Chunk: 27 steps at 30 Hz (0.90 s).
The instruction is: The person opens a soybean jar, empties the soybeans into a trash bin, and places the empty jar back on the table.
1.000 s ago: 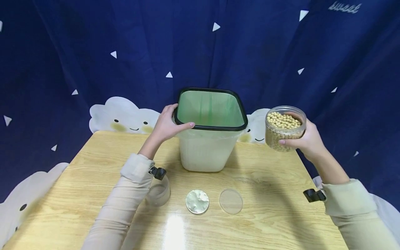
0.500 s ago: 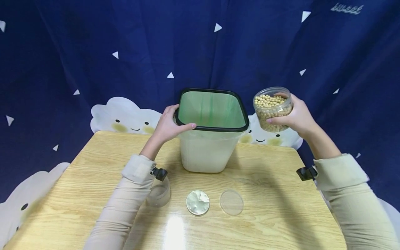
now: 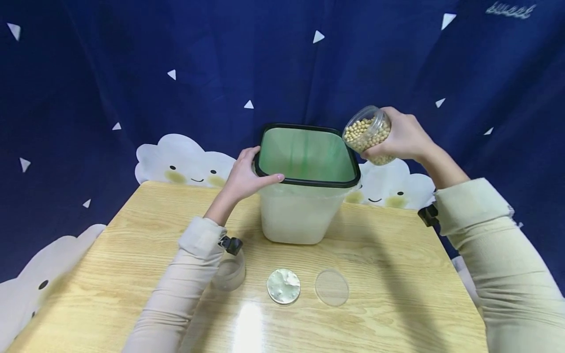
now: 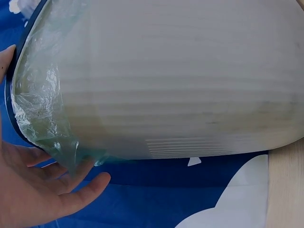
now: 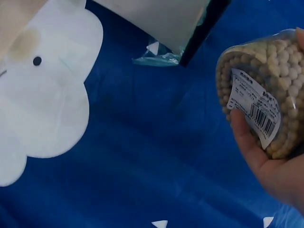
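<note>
A white trash bin (image 3: 293, 215) with a black rim and a green plastic liner (image 3: 300, 152) stands on the table. My left hand (image 3: 243, 177) grips the bin's left rim corner, thumb along the front edge; in the left wrist view, its fingers curl under the edge by the crinkled liner. My right hand (image 3: 407, 136) holds a clear plastic jar (image 3: 377, 132) of pale round soybeans (image 3: 358, 128). The jar is tilted left, its mouth at the bin's right rim. In the right wrist view, a white barcode label (image 5: 255, 107) shows on the jar's base.
On the wooden table (image 3: 379, 304) lie a round silvery foil-like lid (image 3: 283, 286) and a clear disc lid (image 3: 332, 287). A clear round container (image 3: 230, 274) stands partly behind the left wrist. A blue curtain (image 3: 198, 39) with white clouds hangs behind.
My right hand has raised the jar and brought it left from beside the bin to its right rim, tipping it toward the opening. The left hand keeps its grip on the rim.
</note>
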Each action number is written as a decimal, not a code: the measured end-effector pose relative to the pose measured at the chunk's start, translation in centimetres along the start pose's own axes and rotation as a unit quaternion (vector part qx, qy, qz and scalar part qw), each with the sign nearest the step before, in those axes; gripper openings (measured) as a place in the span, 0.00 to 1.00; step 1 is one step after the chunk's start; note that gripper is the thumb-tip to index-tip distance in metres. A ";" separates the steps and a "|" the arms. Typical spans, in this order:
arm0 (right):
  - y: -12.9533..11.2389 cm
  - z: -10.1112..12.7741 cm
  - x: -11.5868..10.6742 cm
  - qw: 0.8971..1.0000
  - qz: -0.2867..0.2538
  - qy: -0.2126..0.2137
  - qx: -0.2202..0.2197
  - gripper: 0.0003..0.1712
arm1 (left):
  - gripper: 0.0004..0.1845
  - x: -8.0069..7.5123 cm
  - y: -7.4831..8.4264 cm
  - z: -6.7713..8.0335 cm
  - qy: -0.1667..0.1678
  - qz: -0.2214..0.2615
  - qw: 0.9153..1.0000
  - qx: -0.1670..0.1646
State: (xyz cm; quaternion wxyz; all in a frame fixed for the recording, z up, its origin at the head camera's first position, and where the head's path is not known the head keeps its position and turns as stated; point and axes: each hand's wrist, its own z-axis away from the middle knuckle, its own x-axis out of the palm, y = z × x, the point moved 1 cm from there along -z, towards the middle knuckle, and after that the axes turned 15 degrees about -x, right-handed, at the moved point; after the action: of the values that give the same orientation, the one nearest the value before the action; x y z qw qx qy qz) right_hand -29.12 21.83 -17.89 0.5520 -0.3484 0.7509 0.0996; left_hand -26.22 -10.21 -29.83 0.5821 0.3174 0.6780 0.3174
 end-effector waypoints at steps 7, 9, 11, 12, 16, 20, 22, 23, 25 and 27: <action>-0.7 -1.7 -0.4 0.996 0.070 -0.044 -0.019 0.51 | 0.52 0.3 0.1 0.0 -0.006 0.011 1.000 -0.004; -0.9 -2.0 -0.6 0.994 0.092 -0.056 -0.022 0.50 | 0.52 0.3 0.1 0.0 -0.007 0.013 1.000 -0.003; -1.2 -2.3 -0.7 0.991 0.113 -0.064 -0.026 0.50 | 0.52 0.3 0.1 0.1 -0.007 0.014 1.000 -0.003; -1.3 -2.4 -0.7 0.990 0.121 -0.068 -0.029 0.50 | 0.52 0.3 0.1 0.1 -0.007 0.016 1.000 -0.003; -1.7 -2.8 -1.0 0.985 0.148 -0.073 -0.045 0.50 | 0.52 0.3 0.1 0.1 -0.007 0.015 1.000 -0.003; -2.0 -3.2 -1.2 0.982 0.167 -0.073 -0.059 0.51 | 0.52 0.3 0.1 0.0 -0.005 0.013 1.000 -0.003; -2.3 -3.5 -1.3 0.979 0.176 -0.074 -0.065 0.51 | 0.52 0.3 0.0 0.0 -0.003 0.013 1.000 -0.003; -2.4 -3.6 -1.3 0.978 0.180 -0.075 -0.068 0.51 | 0.52 0.3 -0.1 0.0 -0.003 0.013 1.000 -0.003; -2.6 -3.8 -1.4 0.976 0.188 -0.077 -0.074 0.51 | 0.52 0.2 -0.1 0.0 -0.002 0.013 1.000 -0.003; -2.9 -4.1 -1.5 0.974 0.195 -0.079 -0.080 0.51 | 0.52 0.2 -0.1 0.0 -0.003 0.015 1.000 -0.005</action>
State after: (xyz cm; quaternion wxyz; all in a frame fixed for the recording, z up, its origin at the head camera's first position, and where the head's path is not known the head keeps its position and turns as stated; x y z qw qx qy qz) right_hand -30.17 18.19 -14.32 0.5499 -0.2293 0.7478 0.2930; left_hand -26.21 -10.15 -30.05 0.5813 0.3253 0.6697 0.3283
